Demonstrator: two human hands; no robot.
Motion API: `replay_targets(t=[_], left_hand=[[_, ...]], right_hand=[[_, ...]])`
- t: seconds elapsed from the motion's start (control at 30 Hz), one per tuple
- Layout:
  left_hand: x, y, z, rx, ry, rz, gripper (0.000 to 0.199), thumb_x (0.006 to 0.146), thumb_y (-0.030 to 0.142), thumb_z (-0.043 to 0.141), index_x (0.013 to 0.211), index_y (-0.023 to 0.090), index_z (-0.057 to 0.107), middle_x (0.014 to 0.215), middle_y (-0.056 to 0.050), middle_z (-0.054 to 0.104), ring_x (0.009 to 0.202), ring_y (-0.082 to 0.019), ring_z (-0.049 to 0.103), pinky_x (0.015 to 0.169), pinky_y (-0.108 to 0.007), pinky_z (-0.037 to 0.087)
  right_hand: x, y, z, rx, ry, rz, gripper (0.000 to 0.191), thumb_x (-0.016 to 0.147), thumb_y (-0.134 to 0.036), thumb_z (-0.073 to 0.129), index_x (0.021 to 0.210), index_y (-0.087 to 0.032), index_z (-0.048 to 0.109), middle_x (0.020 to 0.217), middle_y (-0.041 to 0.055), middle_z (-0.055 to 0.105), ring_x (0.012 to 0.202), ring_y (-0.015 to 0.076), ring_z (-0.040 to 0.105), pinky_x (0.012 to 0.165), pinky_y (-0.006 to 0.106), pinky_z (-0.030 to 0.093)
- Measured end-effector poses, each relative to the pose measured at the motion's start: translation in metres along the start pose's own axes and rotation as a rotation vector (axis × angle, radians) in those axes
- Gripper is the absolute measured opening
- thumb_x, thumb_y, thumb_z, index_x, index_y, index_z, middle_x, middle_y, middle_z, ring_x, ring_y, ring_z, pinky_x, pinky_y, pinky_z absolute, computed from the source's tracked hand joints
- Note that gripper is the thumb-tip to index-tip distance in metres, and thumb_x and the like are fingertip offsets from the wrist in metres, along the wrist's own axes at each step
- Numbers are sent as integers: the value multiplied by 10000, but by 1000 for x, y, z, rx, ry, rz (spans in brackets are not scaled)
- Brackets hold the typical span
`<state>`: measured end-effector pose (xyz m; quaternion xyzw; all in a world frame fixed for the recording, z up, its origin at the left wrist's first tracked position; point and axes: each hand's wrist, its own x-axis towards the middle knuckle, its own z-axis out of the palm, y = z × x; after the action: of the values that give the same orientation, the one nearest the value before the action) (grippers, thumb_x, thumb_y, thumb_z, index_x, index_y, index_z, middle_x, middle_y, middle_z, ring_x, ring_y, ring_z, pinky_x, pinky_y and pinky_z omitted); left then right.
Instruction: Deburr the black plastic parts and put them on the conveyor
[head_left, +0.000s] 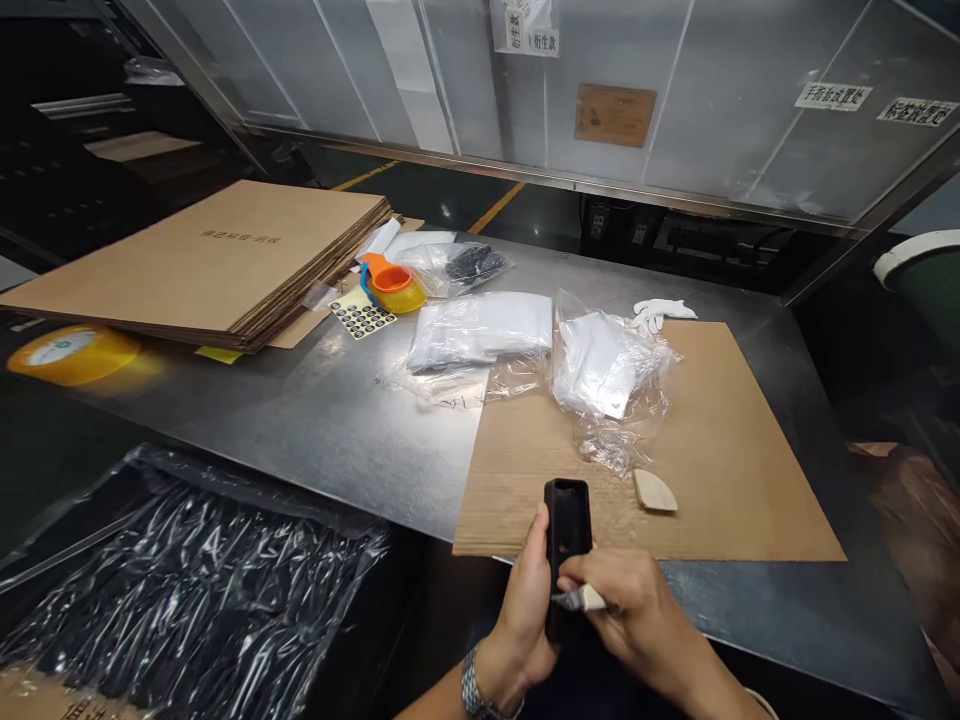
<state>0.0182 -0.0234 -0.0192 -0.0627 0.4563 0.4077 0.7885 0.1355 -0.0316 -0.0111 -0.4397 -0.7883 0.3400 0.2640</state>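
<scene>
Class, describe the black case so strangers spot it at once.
Find the flat brown cardboard sheet on the grey metal table. By its near edge, the left hand holds an oblong, open black case. Unlike the pale, wedge-shaped block nearby, it is dark and hollow.

The left hand (527, 595) stands thumb (538, 535) up; beside it, the right hand (630, 597) curls its fingers (581, 568) inward.

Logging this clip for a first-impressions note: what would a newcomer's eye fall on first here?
Probably the bright orange tape dispenser, on the metal table just right of the large cardboard stack. Next, at the table's near edge, the left hand grips a black, open-topped case while the right hand holds a small pale-handled tool against or just over it.
</scene>
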Motion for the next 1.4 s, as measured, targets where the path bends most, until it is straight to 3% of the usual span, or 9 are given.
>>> replay_targets(t=[0.1,0.2,0.43,0.7,0.97,1.13,1.23,1.33,1.4], left_hand=[[-1,1,2,-60,-17,-34,388,852,448,488,749,118,664,584,-39,631,609,-168,615,613,-258,491],[1,2,2,-44,-67,-50,478,860,496,435,677,105,641,574,-51,616,573,-159,603,582,-249,488],[6,2,-1,-1,39,-33,516,808,581,462,700,102,621,595,-72,631,503,-133,572,496,-220,453],[8,2,3,-43,51,-77,500,823,554,457,653,104,592,557,-59,607,458,-111,548,459,-202,439],[8,-1,0,-60,33,-90,471,821,542,474,647,118,581,558,-62,615,463,-118,558,455,-201,439],[8,-1,-1,-36,20,-77,507,798,579,481,647,107,588,561,-63,608,463,-111,547,457,-198,427],[7,-1,-1,-40,-10,-77,510,796,583,480,636,110,585,544,-50,592,442,-101,521,439,-192,405],[6,-1,-2,-41,-25,-45,495,805,562,483,639,108,592,547,-42,583,445,-95,509,439,-189,394],[5,1,-2,-45,-40,-3,501,818,552,466,662,98,610,570,-44,588,462,-94,509,448,-188,394]], right_hand=[[0,0,-2,61,62,101,189,894,-211,437,829,-186,612,688,4,634,603,112,575,561,213,403],[-5,-2,-6,141,61,172,154,873,-189,464,866,-196,618,738,-3,661,643,112,608,594,200,433],[-19,-11,-3,152,14,-10,114,851,-186,528,902,-184,631,755,2,697,649,113,629,607,195,442],[-21,-6,11,21,47,-196,234,892,-163,363,781,-187,568,560,-12,550,492,108,465,490,237,340],[-22,-2,12,19,89,-193,209,872,-152,356,742,-195,514,549,-10,542,465,104,474,451,222,348],[-22,-1,15,24,130,-258,159,892,-154,386,895,-166,545,604,12,575,508,115,494,489,236,368],[-23,-2,15,-9,109,-282,185,895,-151,375,830,-177,546,559,-7,539,482,111,462,474,243,333],[-27,0,12,12,104,-234,189,900,-182,388,765,-191,521,554,-22,531,479,97,470,491,227,353],[-32,3,9,36,131,-123,179,910,-244,415,762,-201,506,571,-33,536,490,89,496,516,208,383]])
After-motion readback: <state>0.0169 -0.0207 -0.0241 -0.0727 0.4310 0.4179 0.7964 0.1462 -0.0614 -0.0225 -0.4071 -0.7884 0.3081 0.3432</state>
